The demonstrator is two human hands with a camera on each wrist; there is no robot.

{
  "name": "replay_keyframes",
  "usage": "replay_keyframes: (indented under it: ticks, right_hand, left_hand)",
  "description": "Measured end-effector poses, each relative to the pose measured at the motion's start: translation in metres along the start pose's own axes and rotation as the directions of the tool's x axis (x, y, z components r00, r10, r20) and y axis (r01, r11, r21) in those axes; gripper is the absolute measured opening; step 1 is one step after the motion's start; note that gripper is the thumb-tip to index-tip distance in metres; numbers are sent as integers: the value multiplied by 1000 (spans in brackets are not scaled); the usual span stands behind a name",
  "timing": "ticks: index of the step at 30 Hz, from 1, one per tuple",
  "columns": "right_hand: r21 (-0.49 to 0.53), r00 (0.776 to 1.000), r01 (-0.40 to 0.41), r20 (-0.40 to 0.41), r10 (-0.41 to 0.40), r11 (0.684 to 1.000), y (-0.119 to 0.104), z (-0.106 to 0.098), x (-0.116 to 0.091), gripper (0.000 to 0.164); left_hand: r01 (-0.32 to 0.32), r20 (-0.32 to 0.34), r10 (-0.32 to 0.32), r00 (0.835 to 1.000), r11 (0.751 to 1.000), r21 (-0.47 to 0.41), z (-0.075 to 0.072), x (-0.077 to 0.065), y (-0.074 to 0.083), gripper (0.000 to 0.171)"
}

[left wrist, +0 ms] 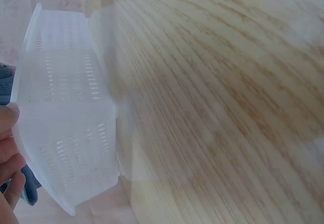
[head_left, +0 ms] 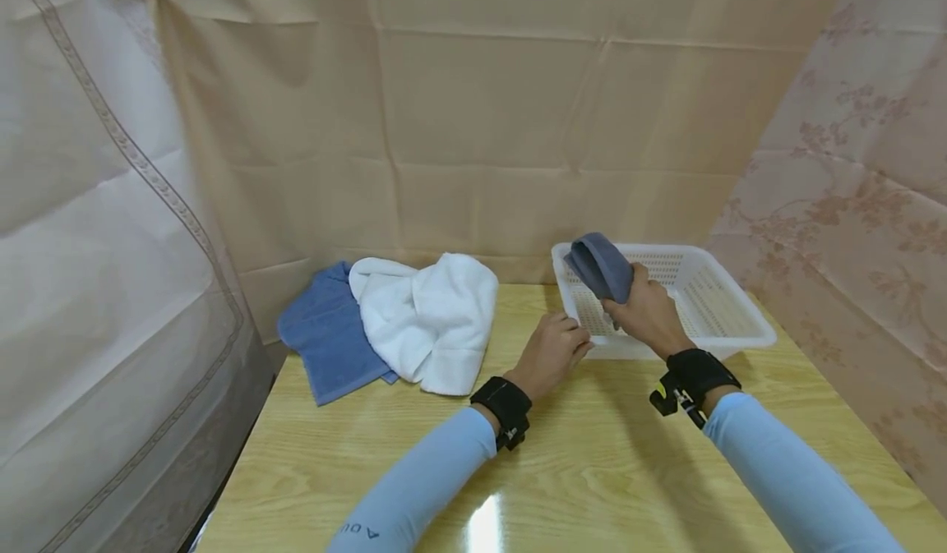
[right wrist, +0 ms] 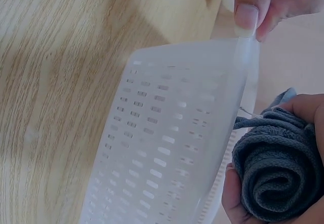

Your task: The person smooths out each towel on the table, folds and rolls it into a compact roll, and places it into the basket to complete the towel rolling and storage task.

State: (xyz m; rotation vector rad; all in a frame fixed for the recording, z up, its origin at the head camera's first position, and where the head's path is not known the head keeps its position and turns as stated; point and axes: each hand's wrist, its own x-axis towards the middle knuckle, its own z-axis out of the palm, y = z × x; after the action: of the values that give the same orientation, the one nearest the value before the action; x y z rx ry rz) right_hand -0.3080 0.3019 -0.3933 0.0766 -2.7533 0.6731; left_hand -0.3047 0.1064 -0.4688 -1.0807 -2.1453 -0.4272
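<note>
Holding the grey-blue towel roll [head_left: 602, 264]: the right hand [head_left: 651, 311] is clamped round it, thumb and fingers on its sides, the coiled end bare in the right wrist view.
Roll's place: above the left part of the white plastic basket [head_left: 740, 311]; whether it touches the rim, I cannot tell.
Rim grip: the left hand [head_left: 549, 349] pinches the basket's rim near its near left corner, thumb and fingertips together on the edge.
Loose towels: a white towel [head_left: 436, 315] lies bunched partly over a blue towel [head_left: 333, 343], on the wooden table [head_left: 562, 471] left of the basket.
Unrolling risk: the coil looks held by the fingers alone, so a slackened grip could let its layers spring apart.
Snagging risk: a free edge hangs near the rim and might catch there, pulling the roll out of shape.
Tipping risk: the basket seems light; a hard press or tug on that corner could tilt or slide it.
</note>
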Motion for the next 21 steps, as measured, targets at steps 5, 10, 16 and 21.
replay_keyframes:
  ticks: [5, 10, 16, 21]
  right_hand:
    - [0, 1000, -4, 8, 4, 1000, 1, 3, -2, 85]
    - [-4, 1000, -16, 11, 16, 1000, 2, 5, -1, 86]
    - [-7, 999, -28, 15, 28, 1000, 2, 6, 1, 86]
    - [-4, 999, -37, 23, 37, 999, 4, 7, 2, 86]
  left_hand:
    - [2, 19, -2, 1000, 1000, 1, 0, -2, 1, 10]
    - [0, 18, 0, 1000, 1000, 7, 1, -2, 1, 11]
    - [5, 31, -5, 1000, 1000, 12, 1, -2, 0, 13]
    - [7, 22, -7, 1000, 1000, 12, 1, -2, 0, 13]
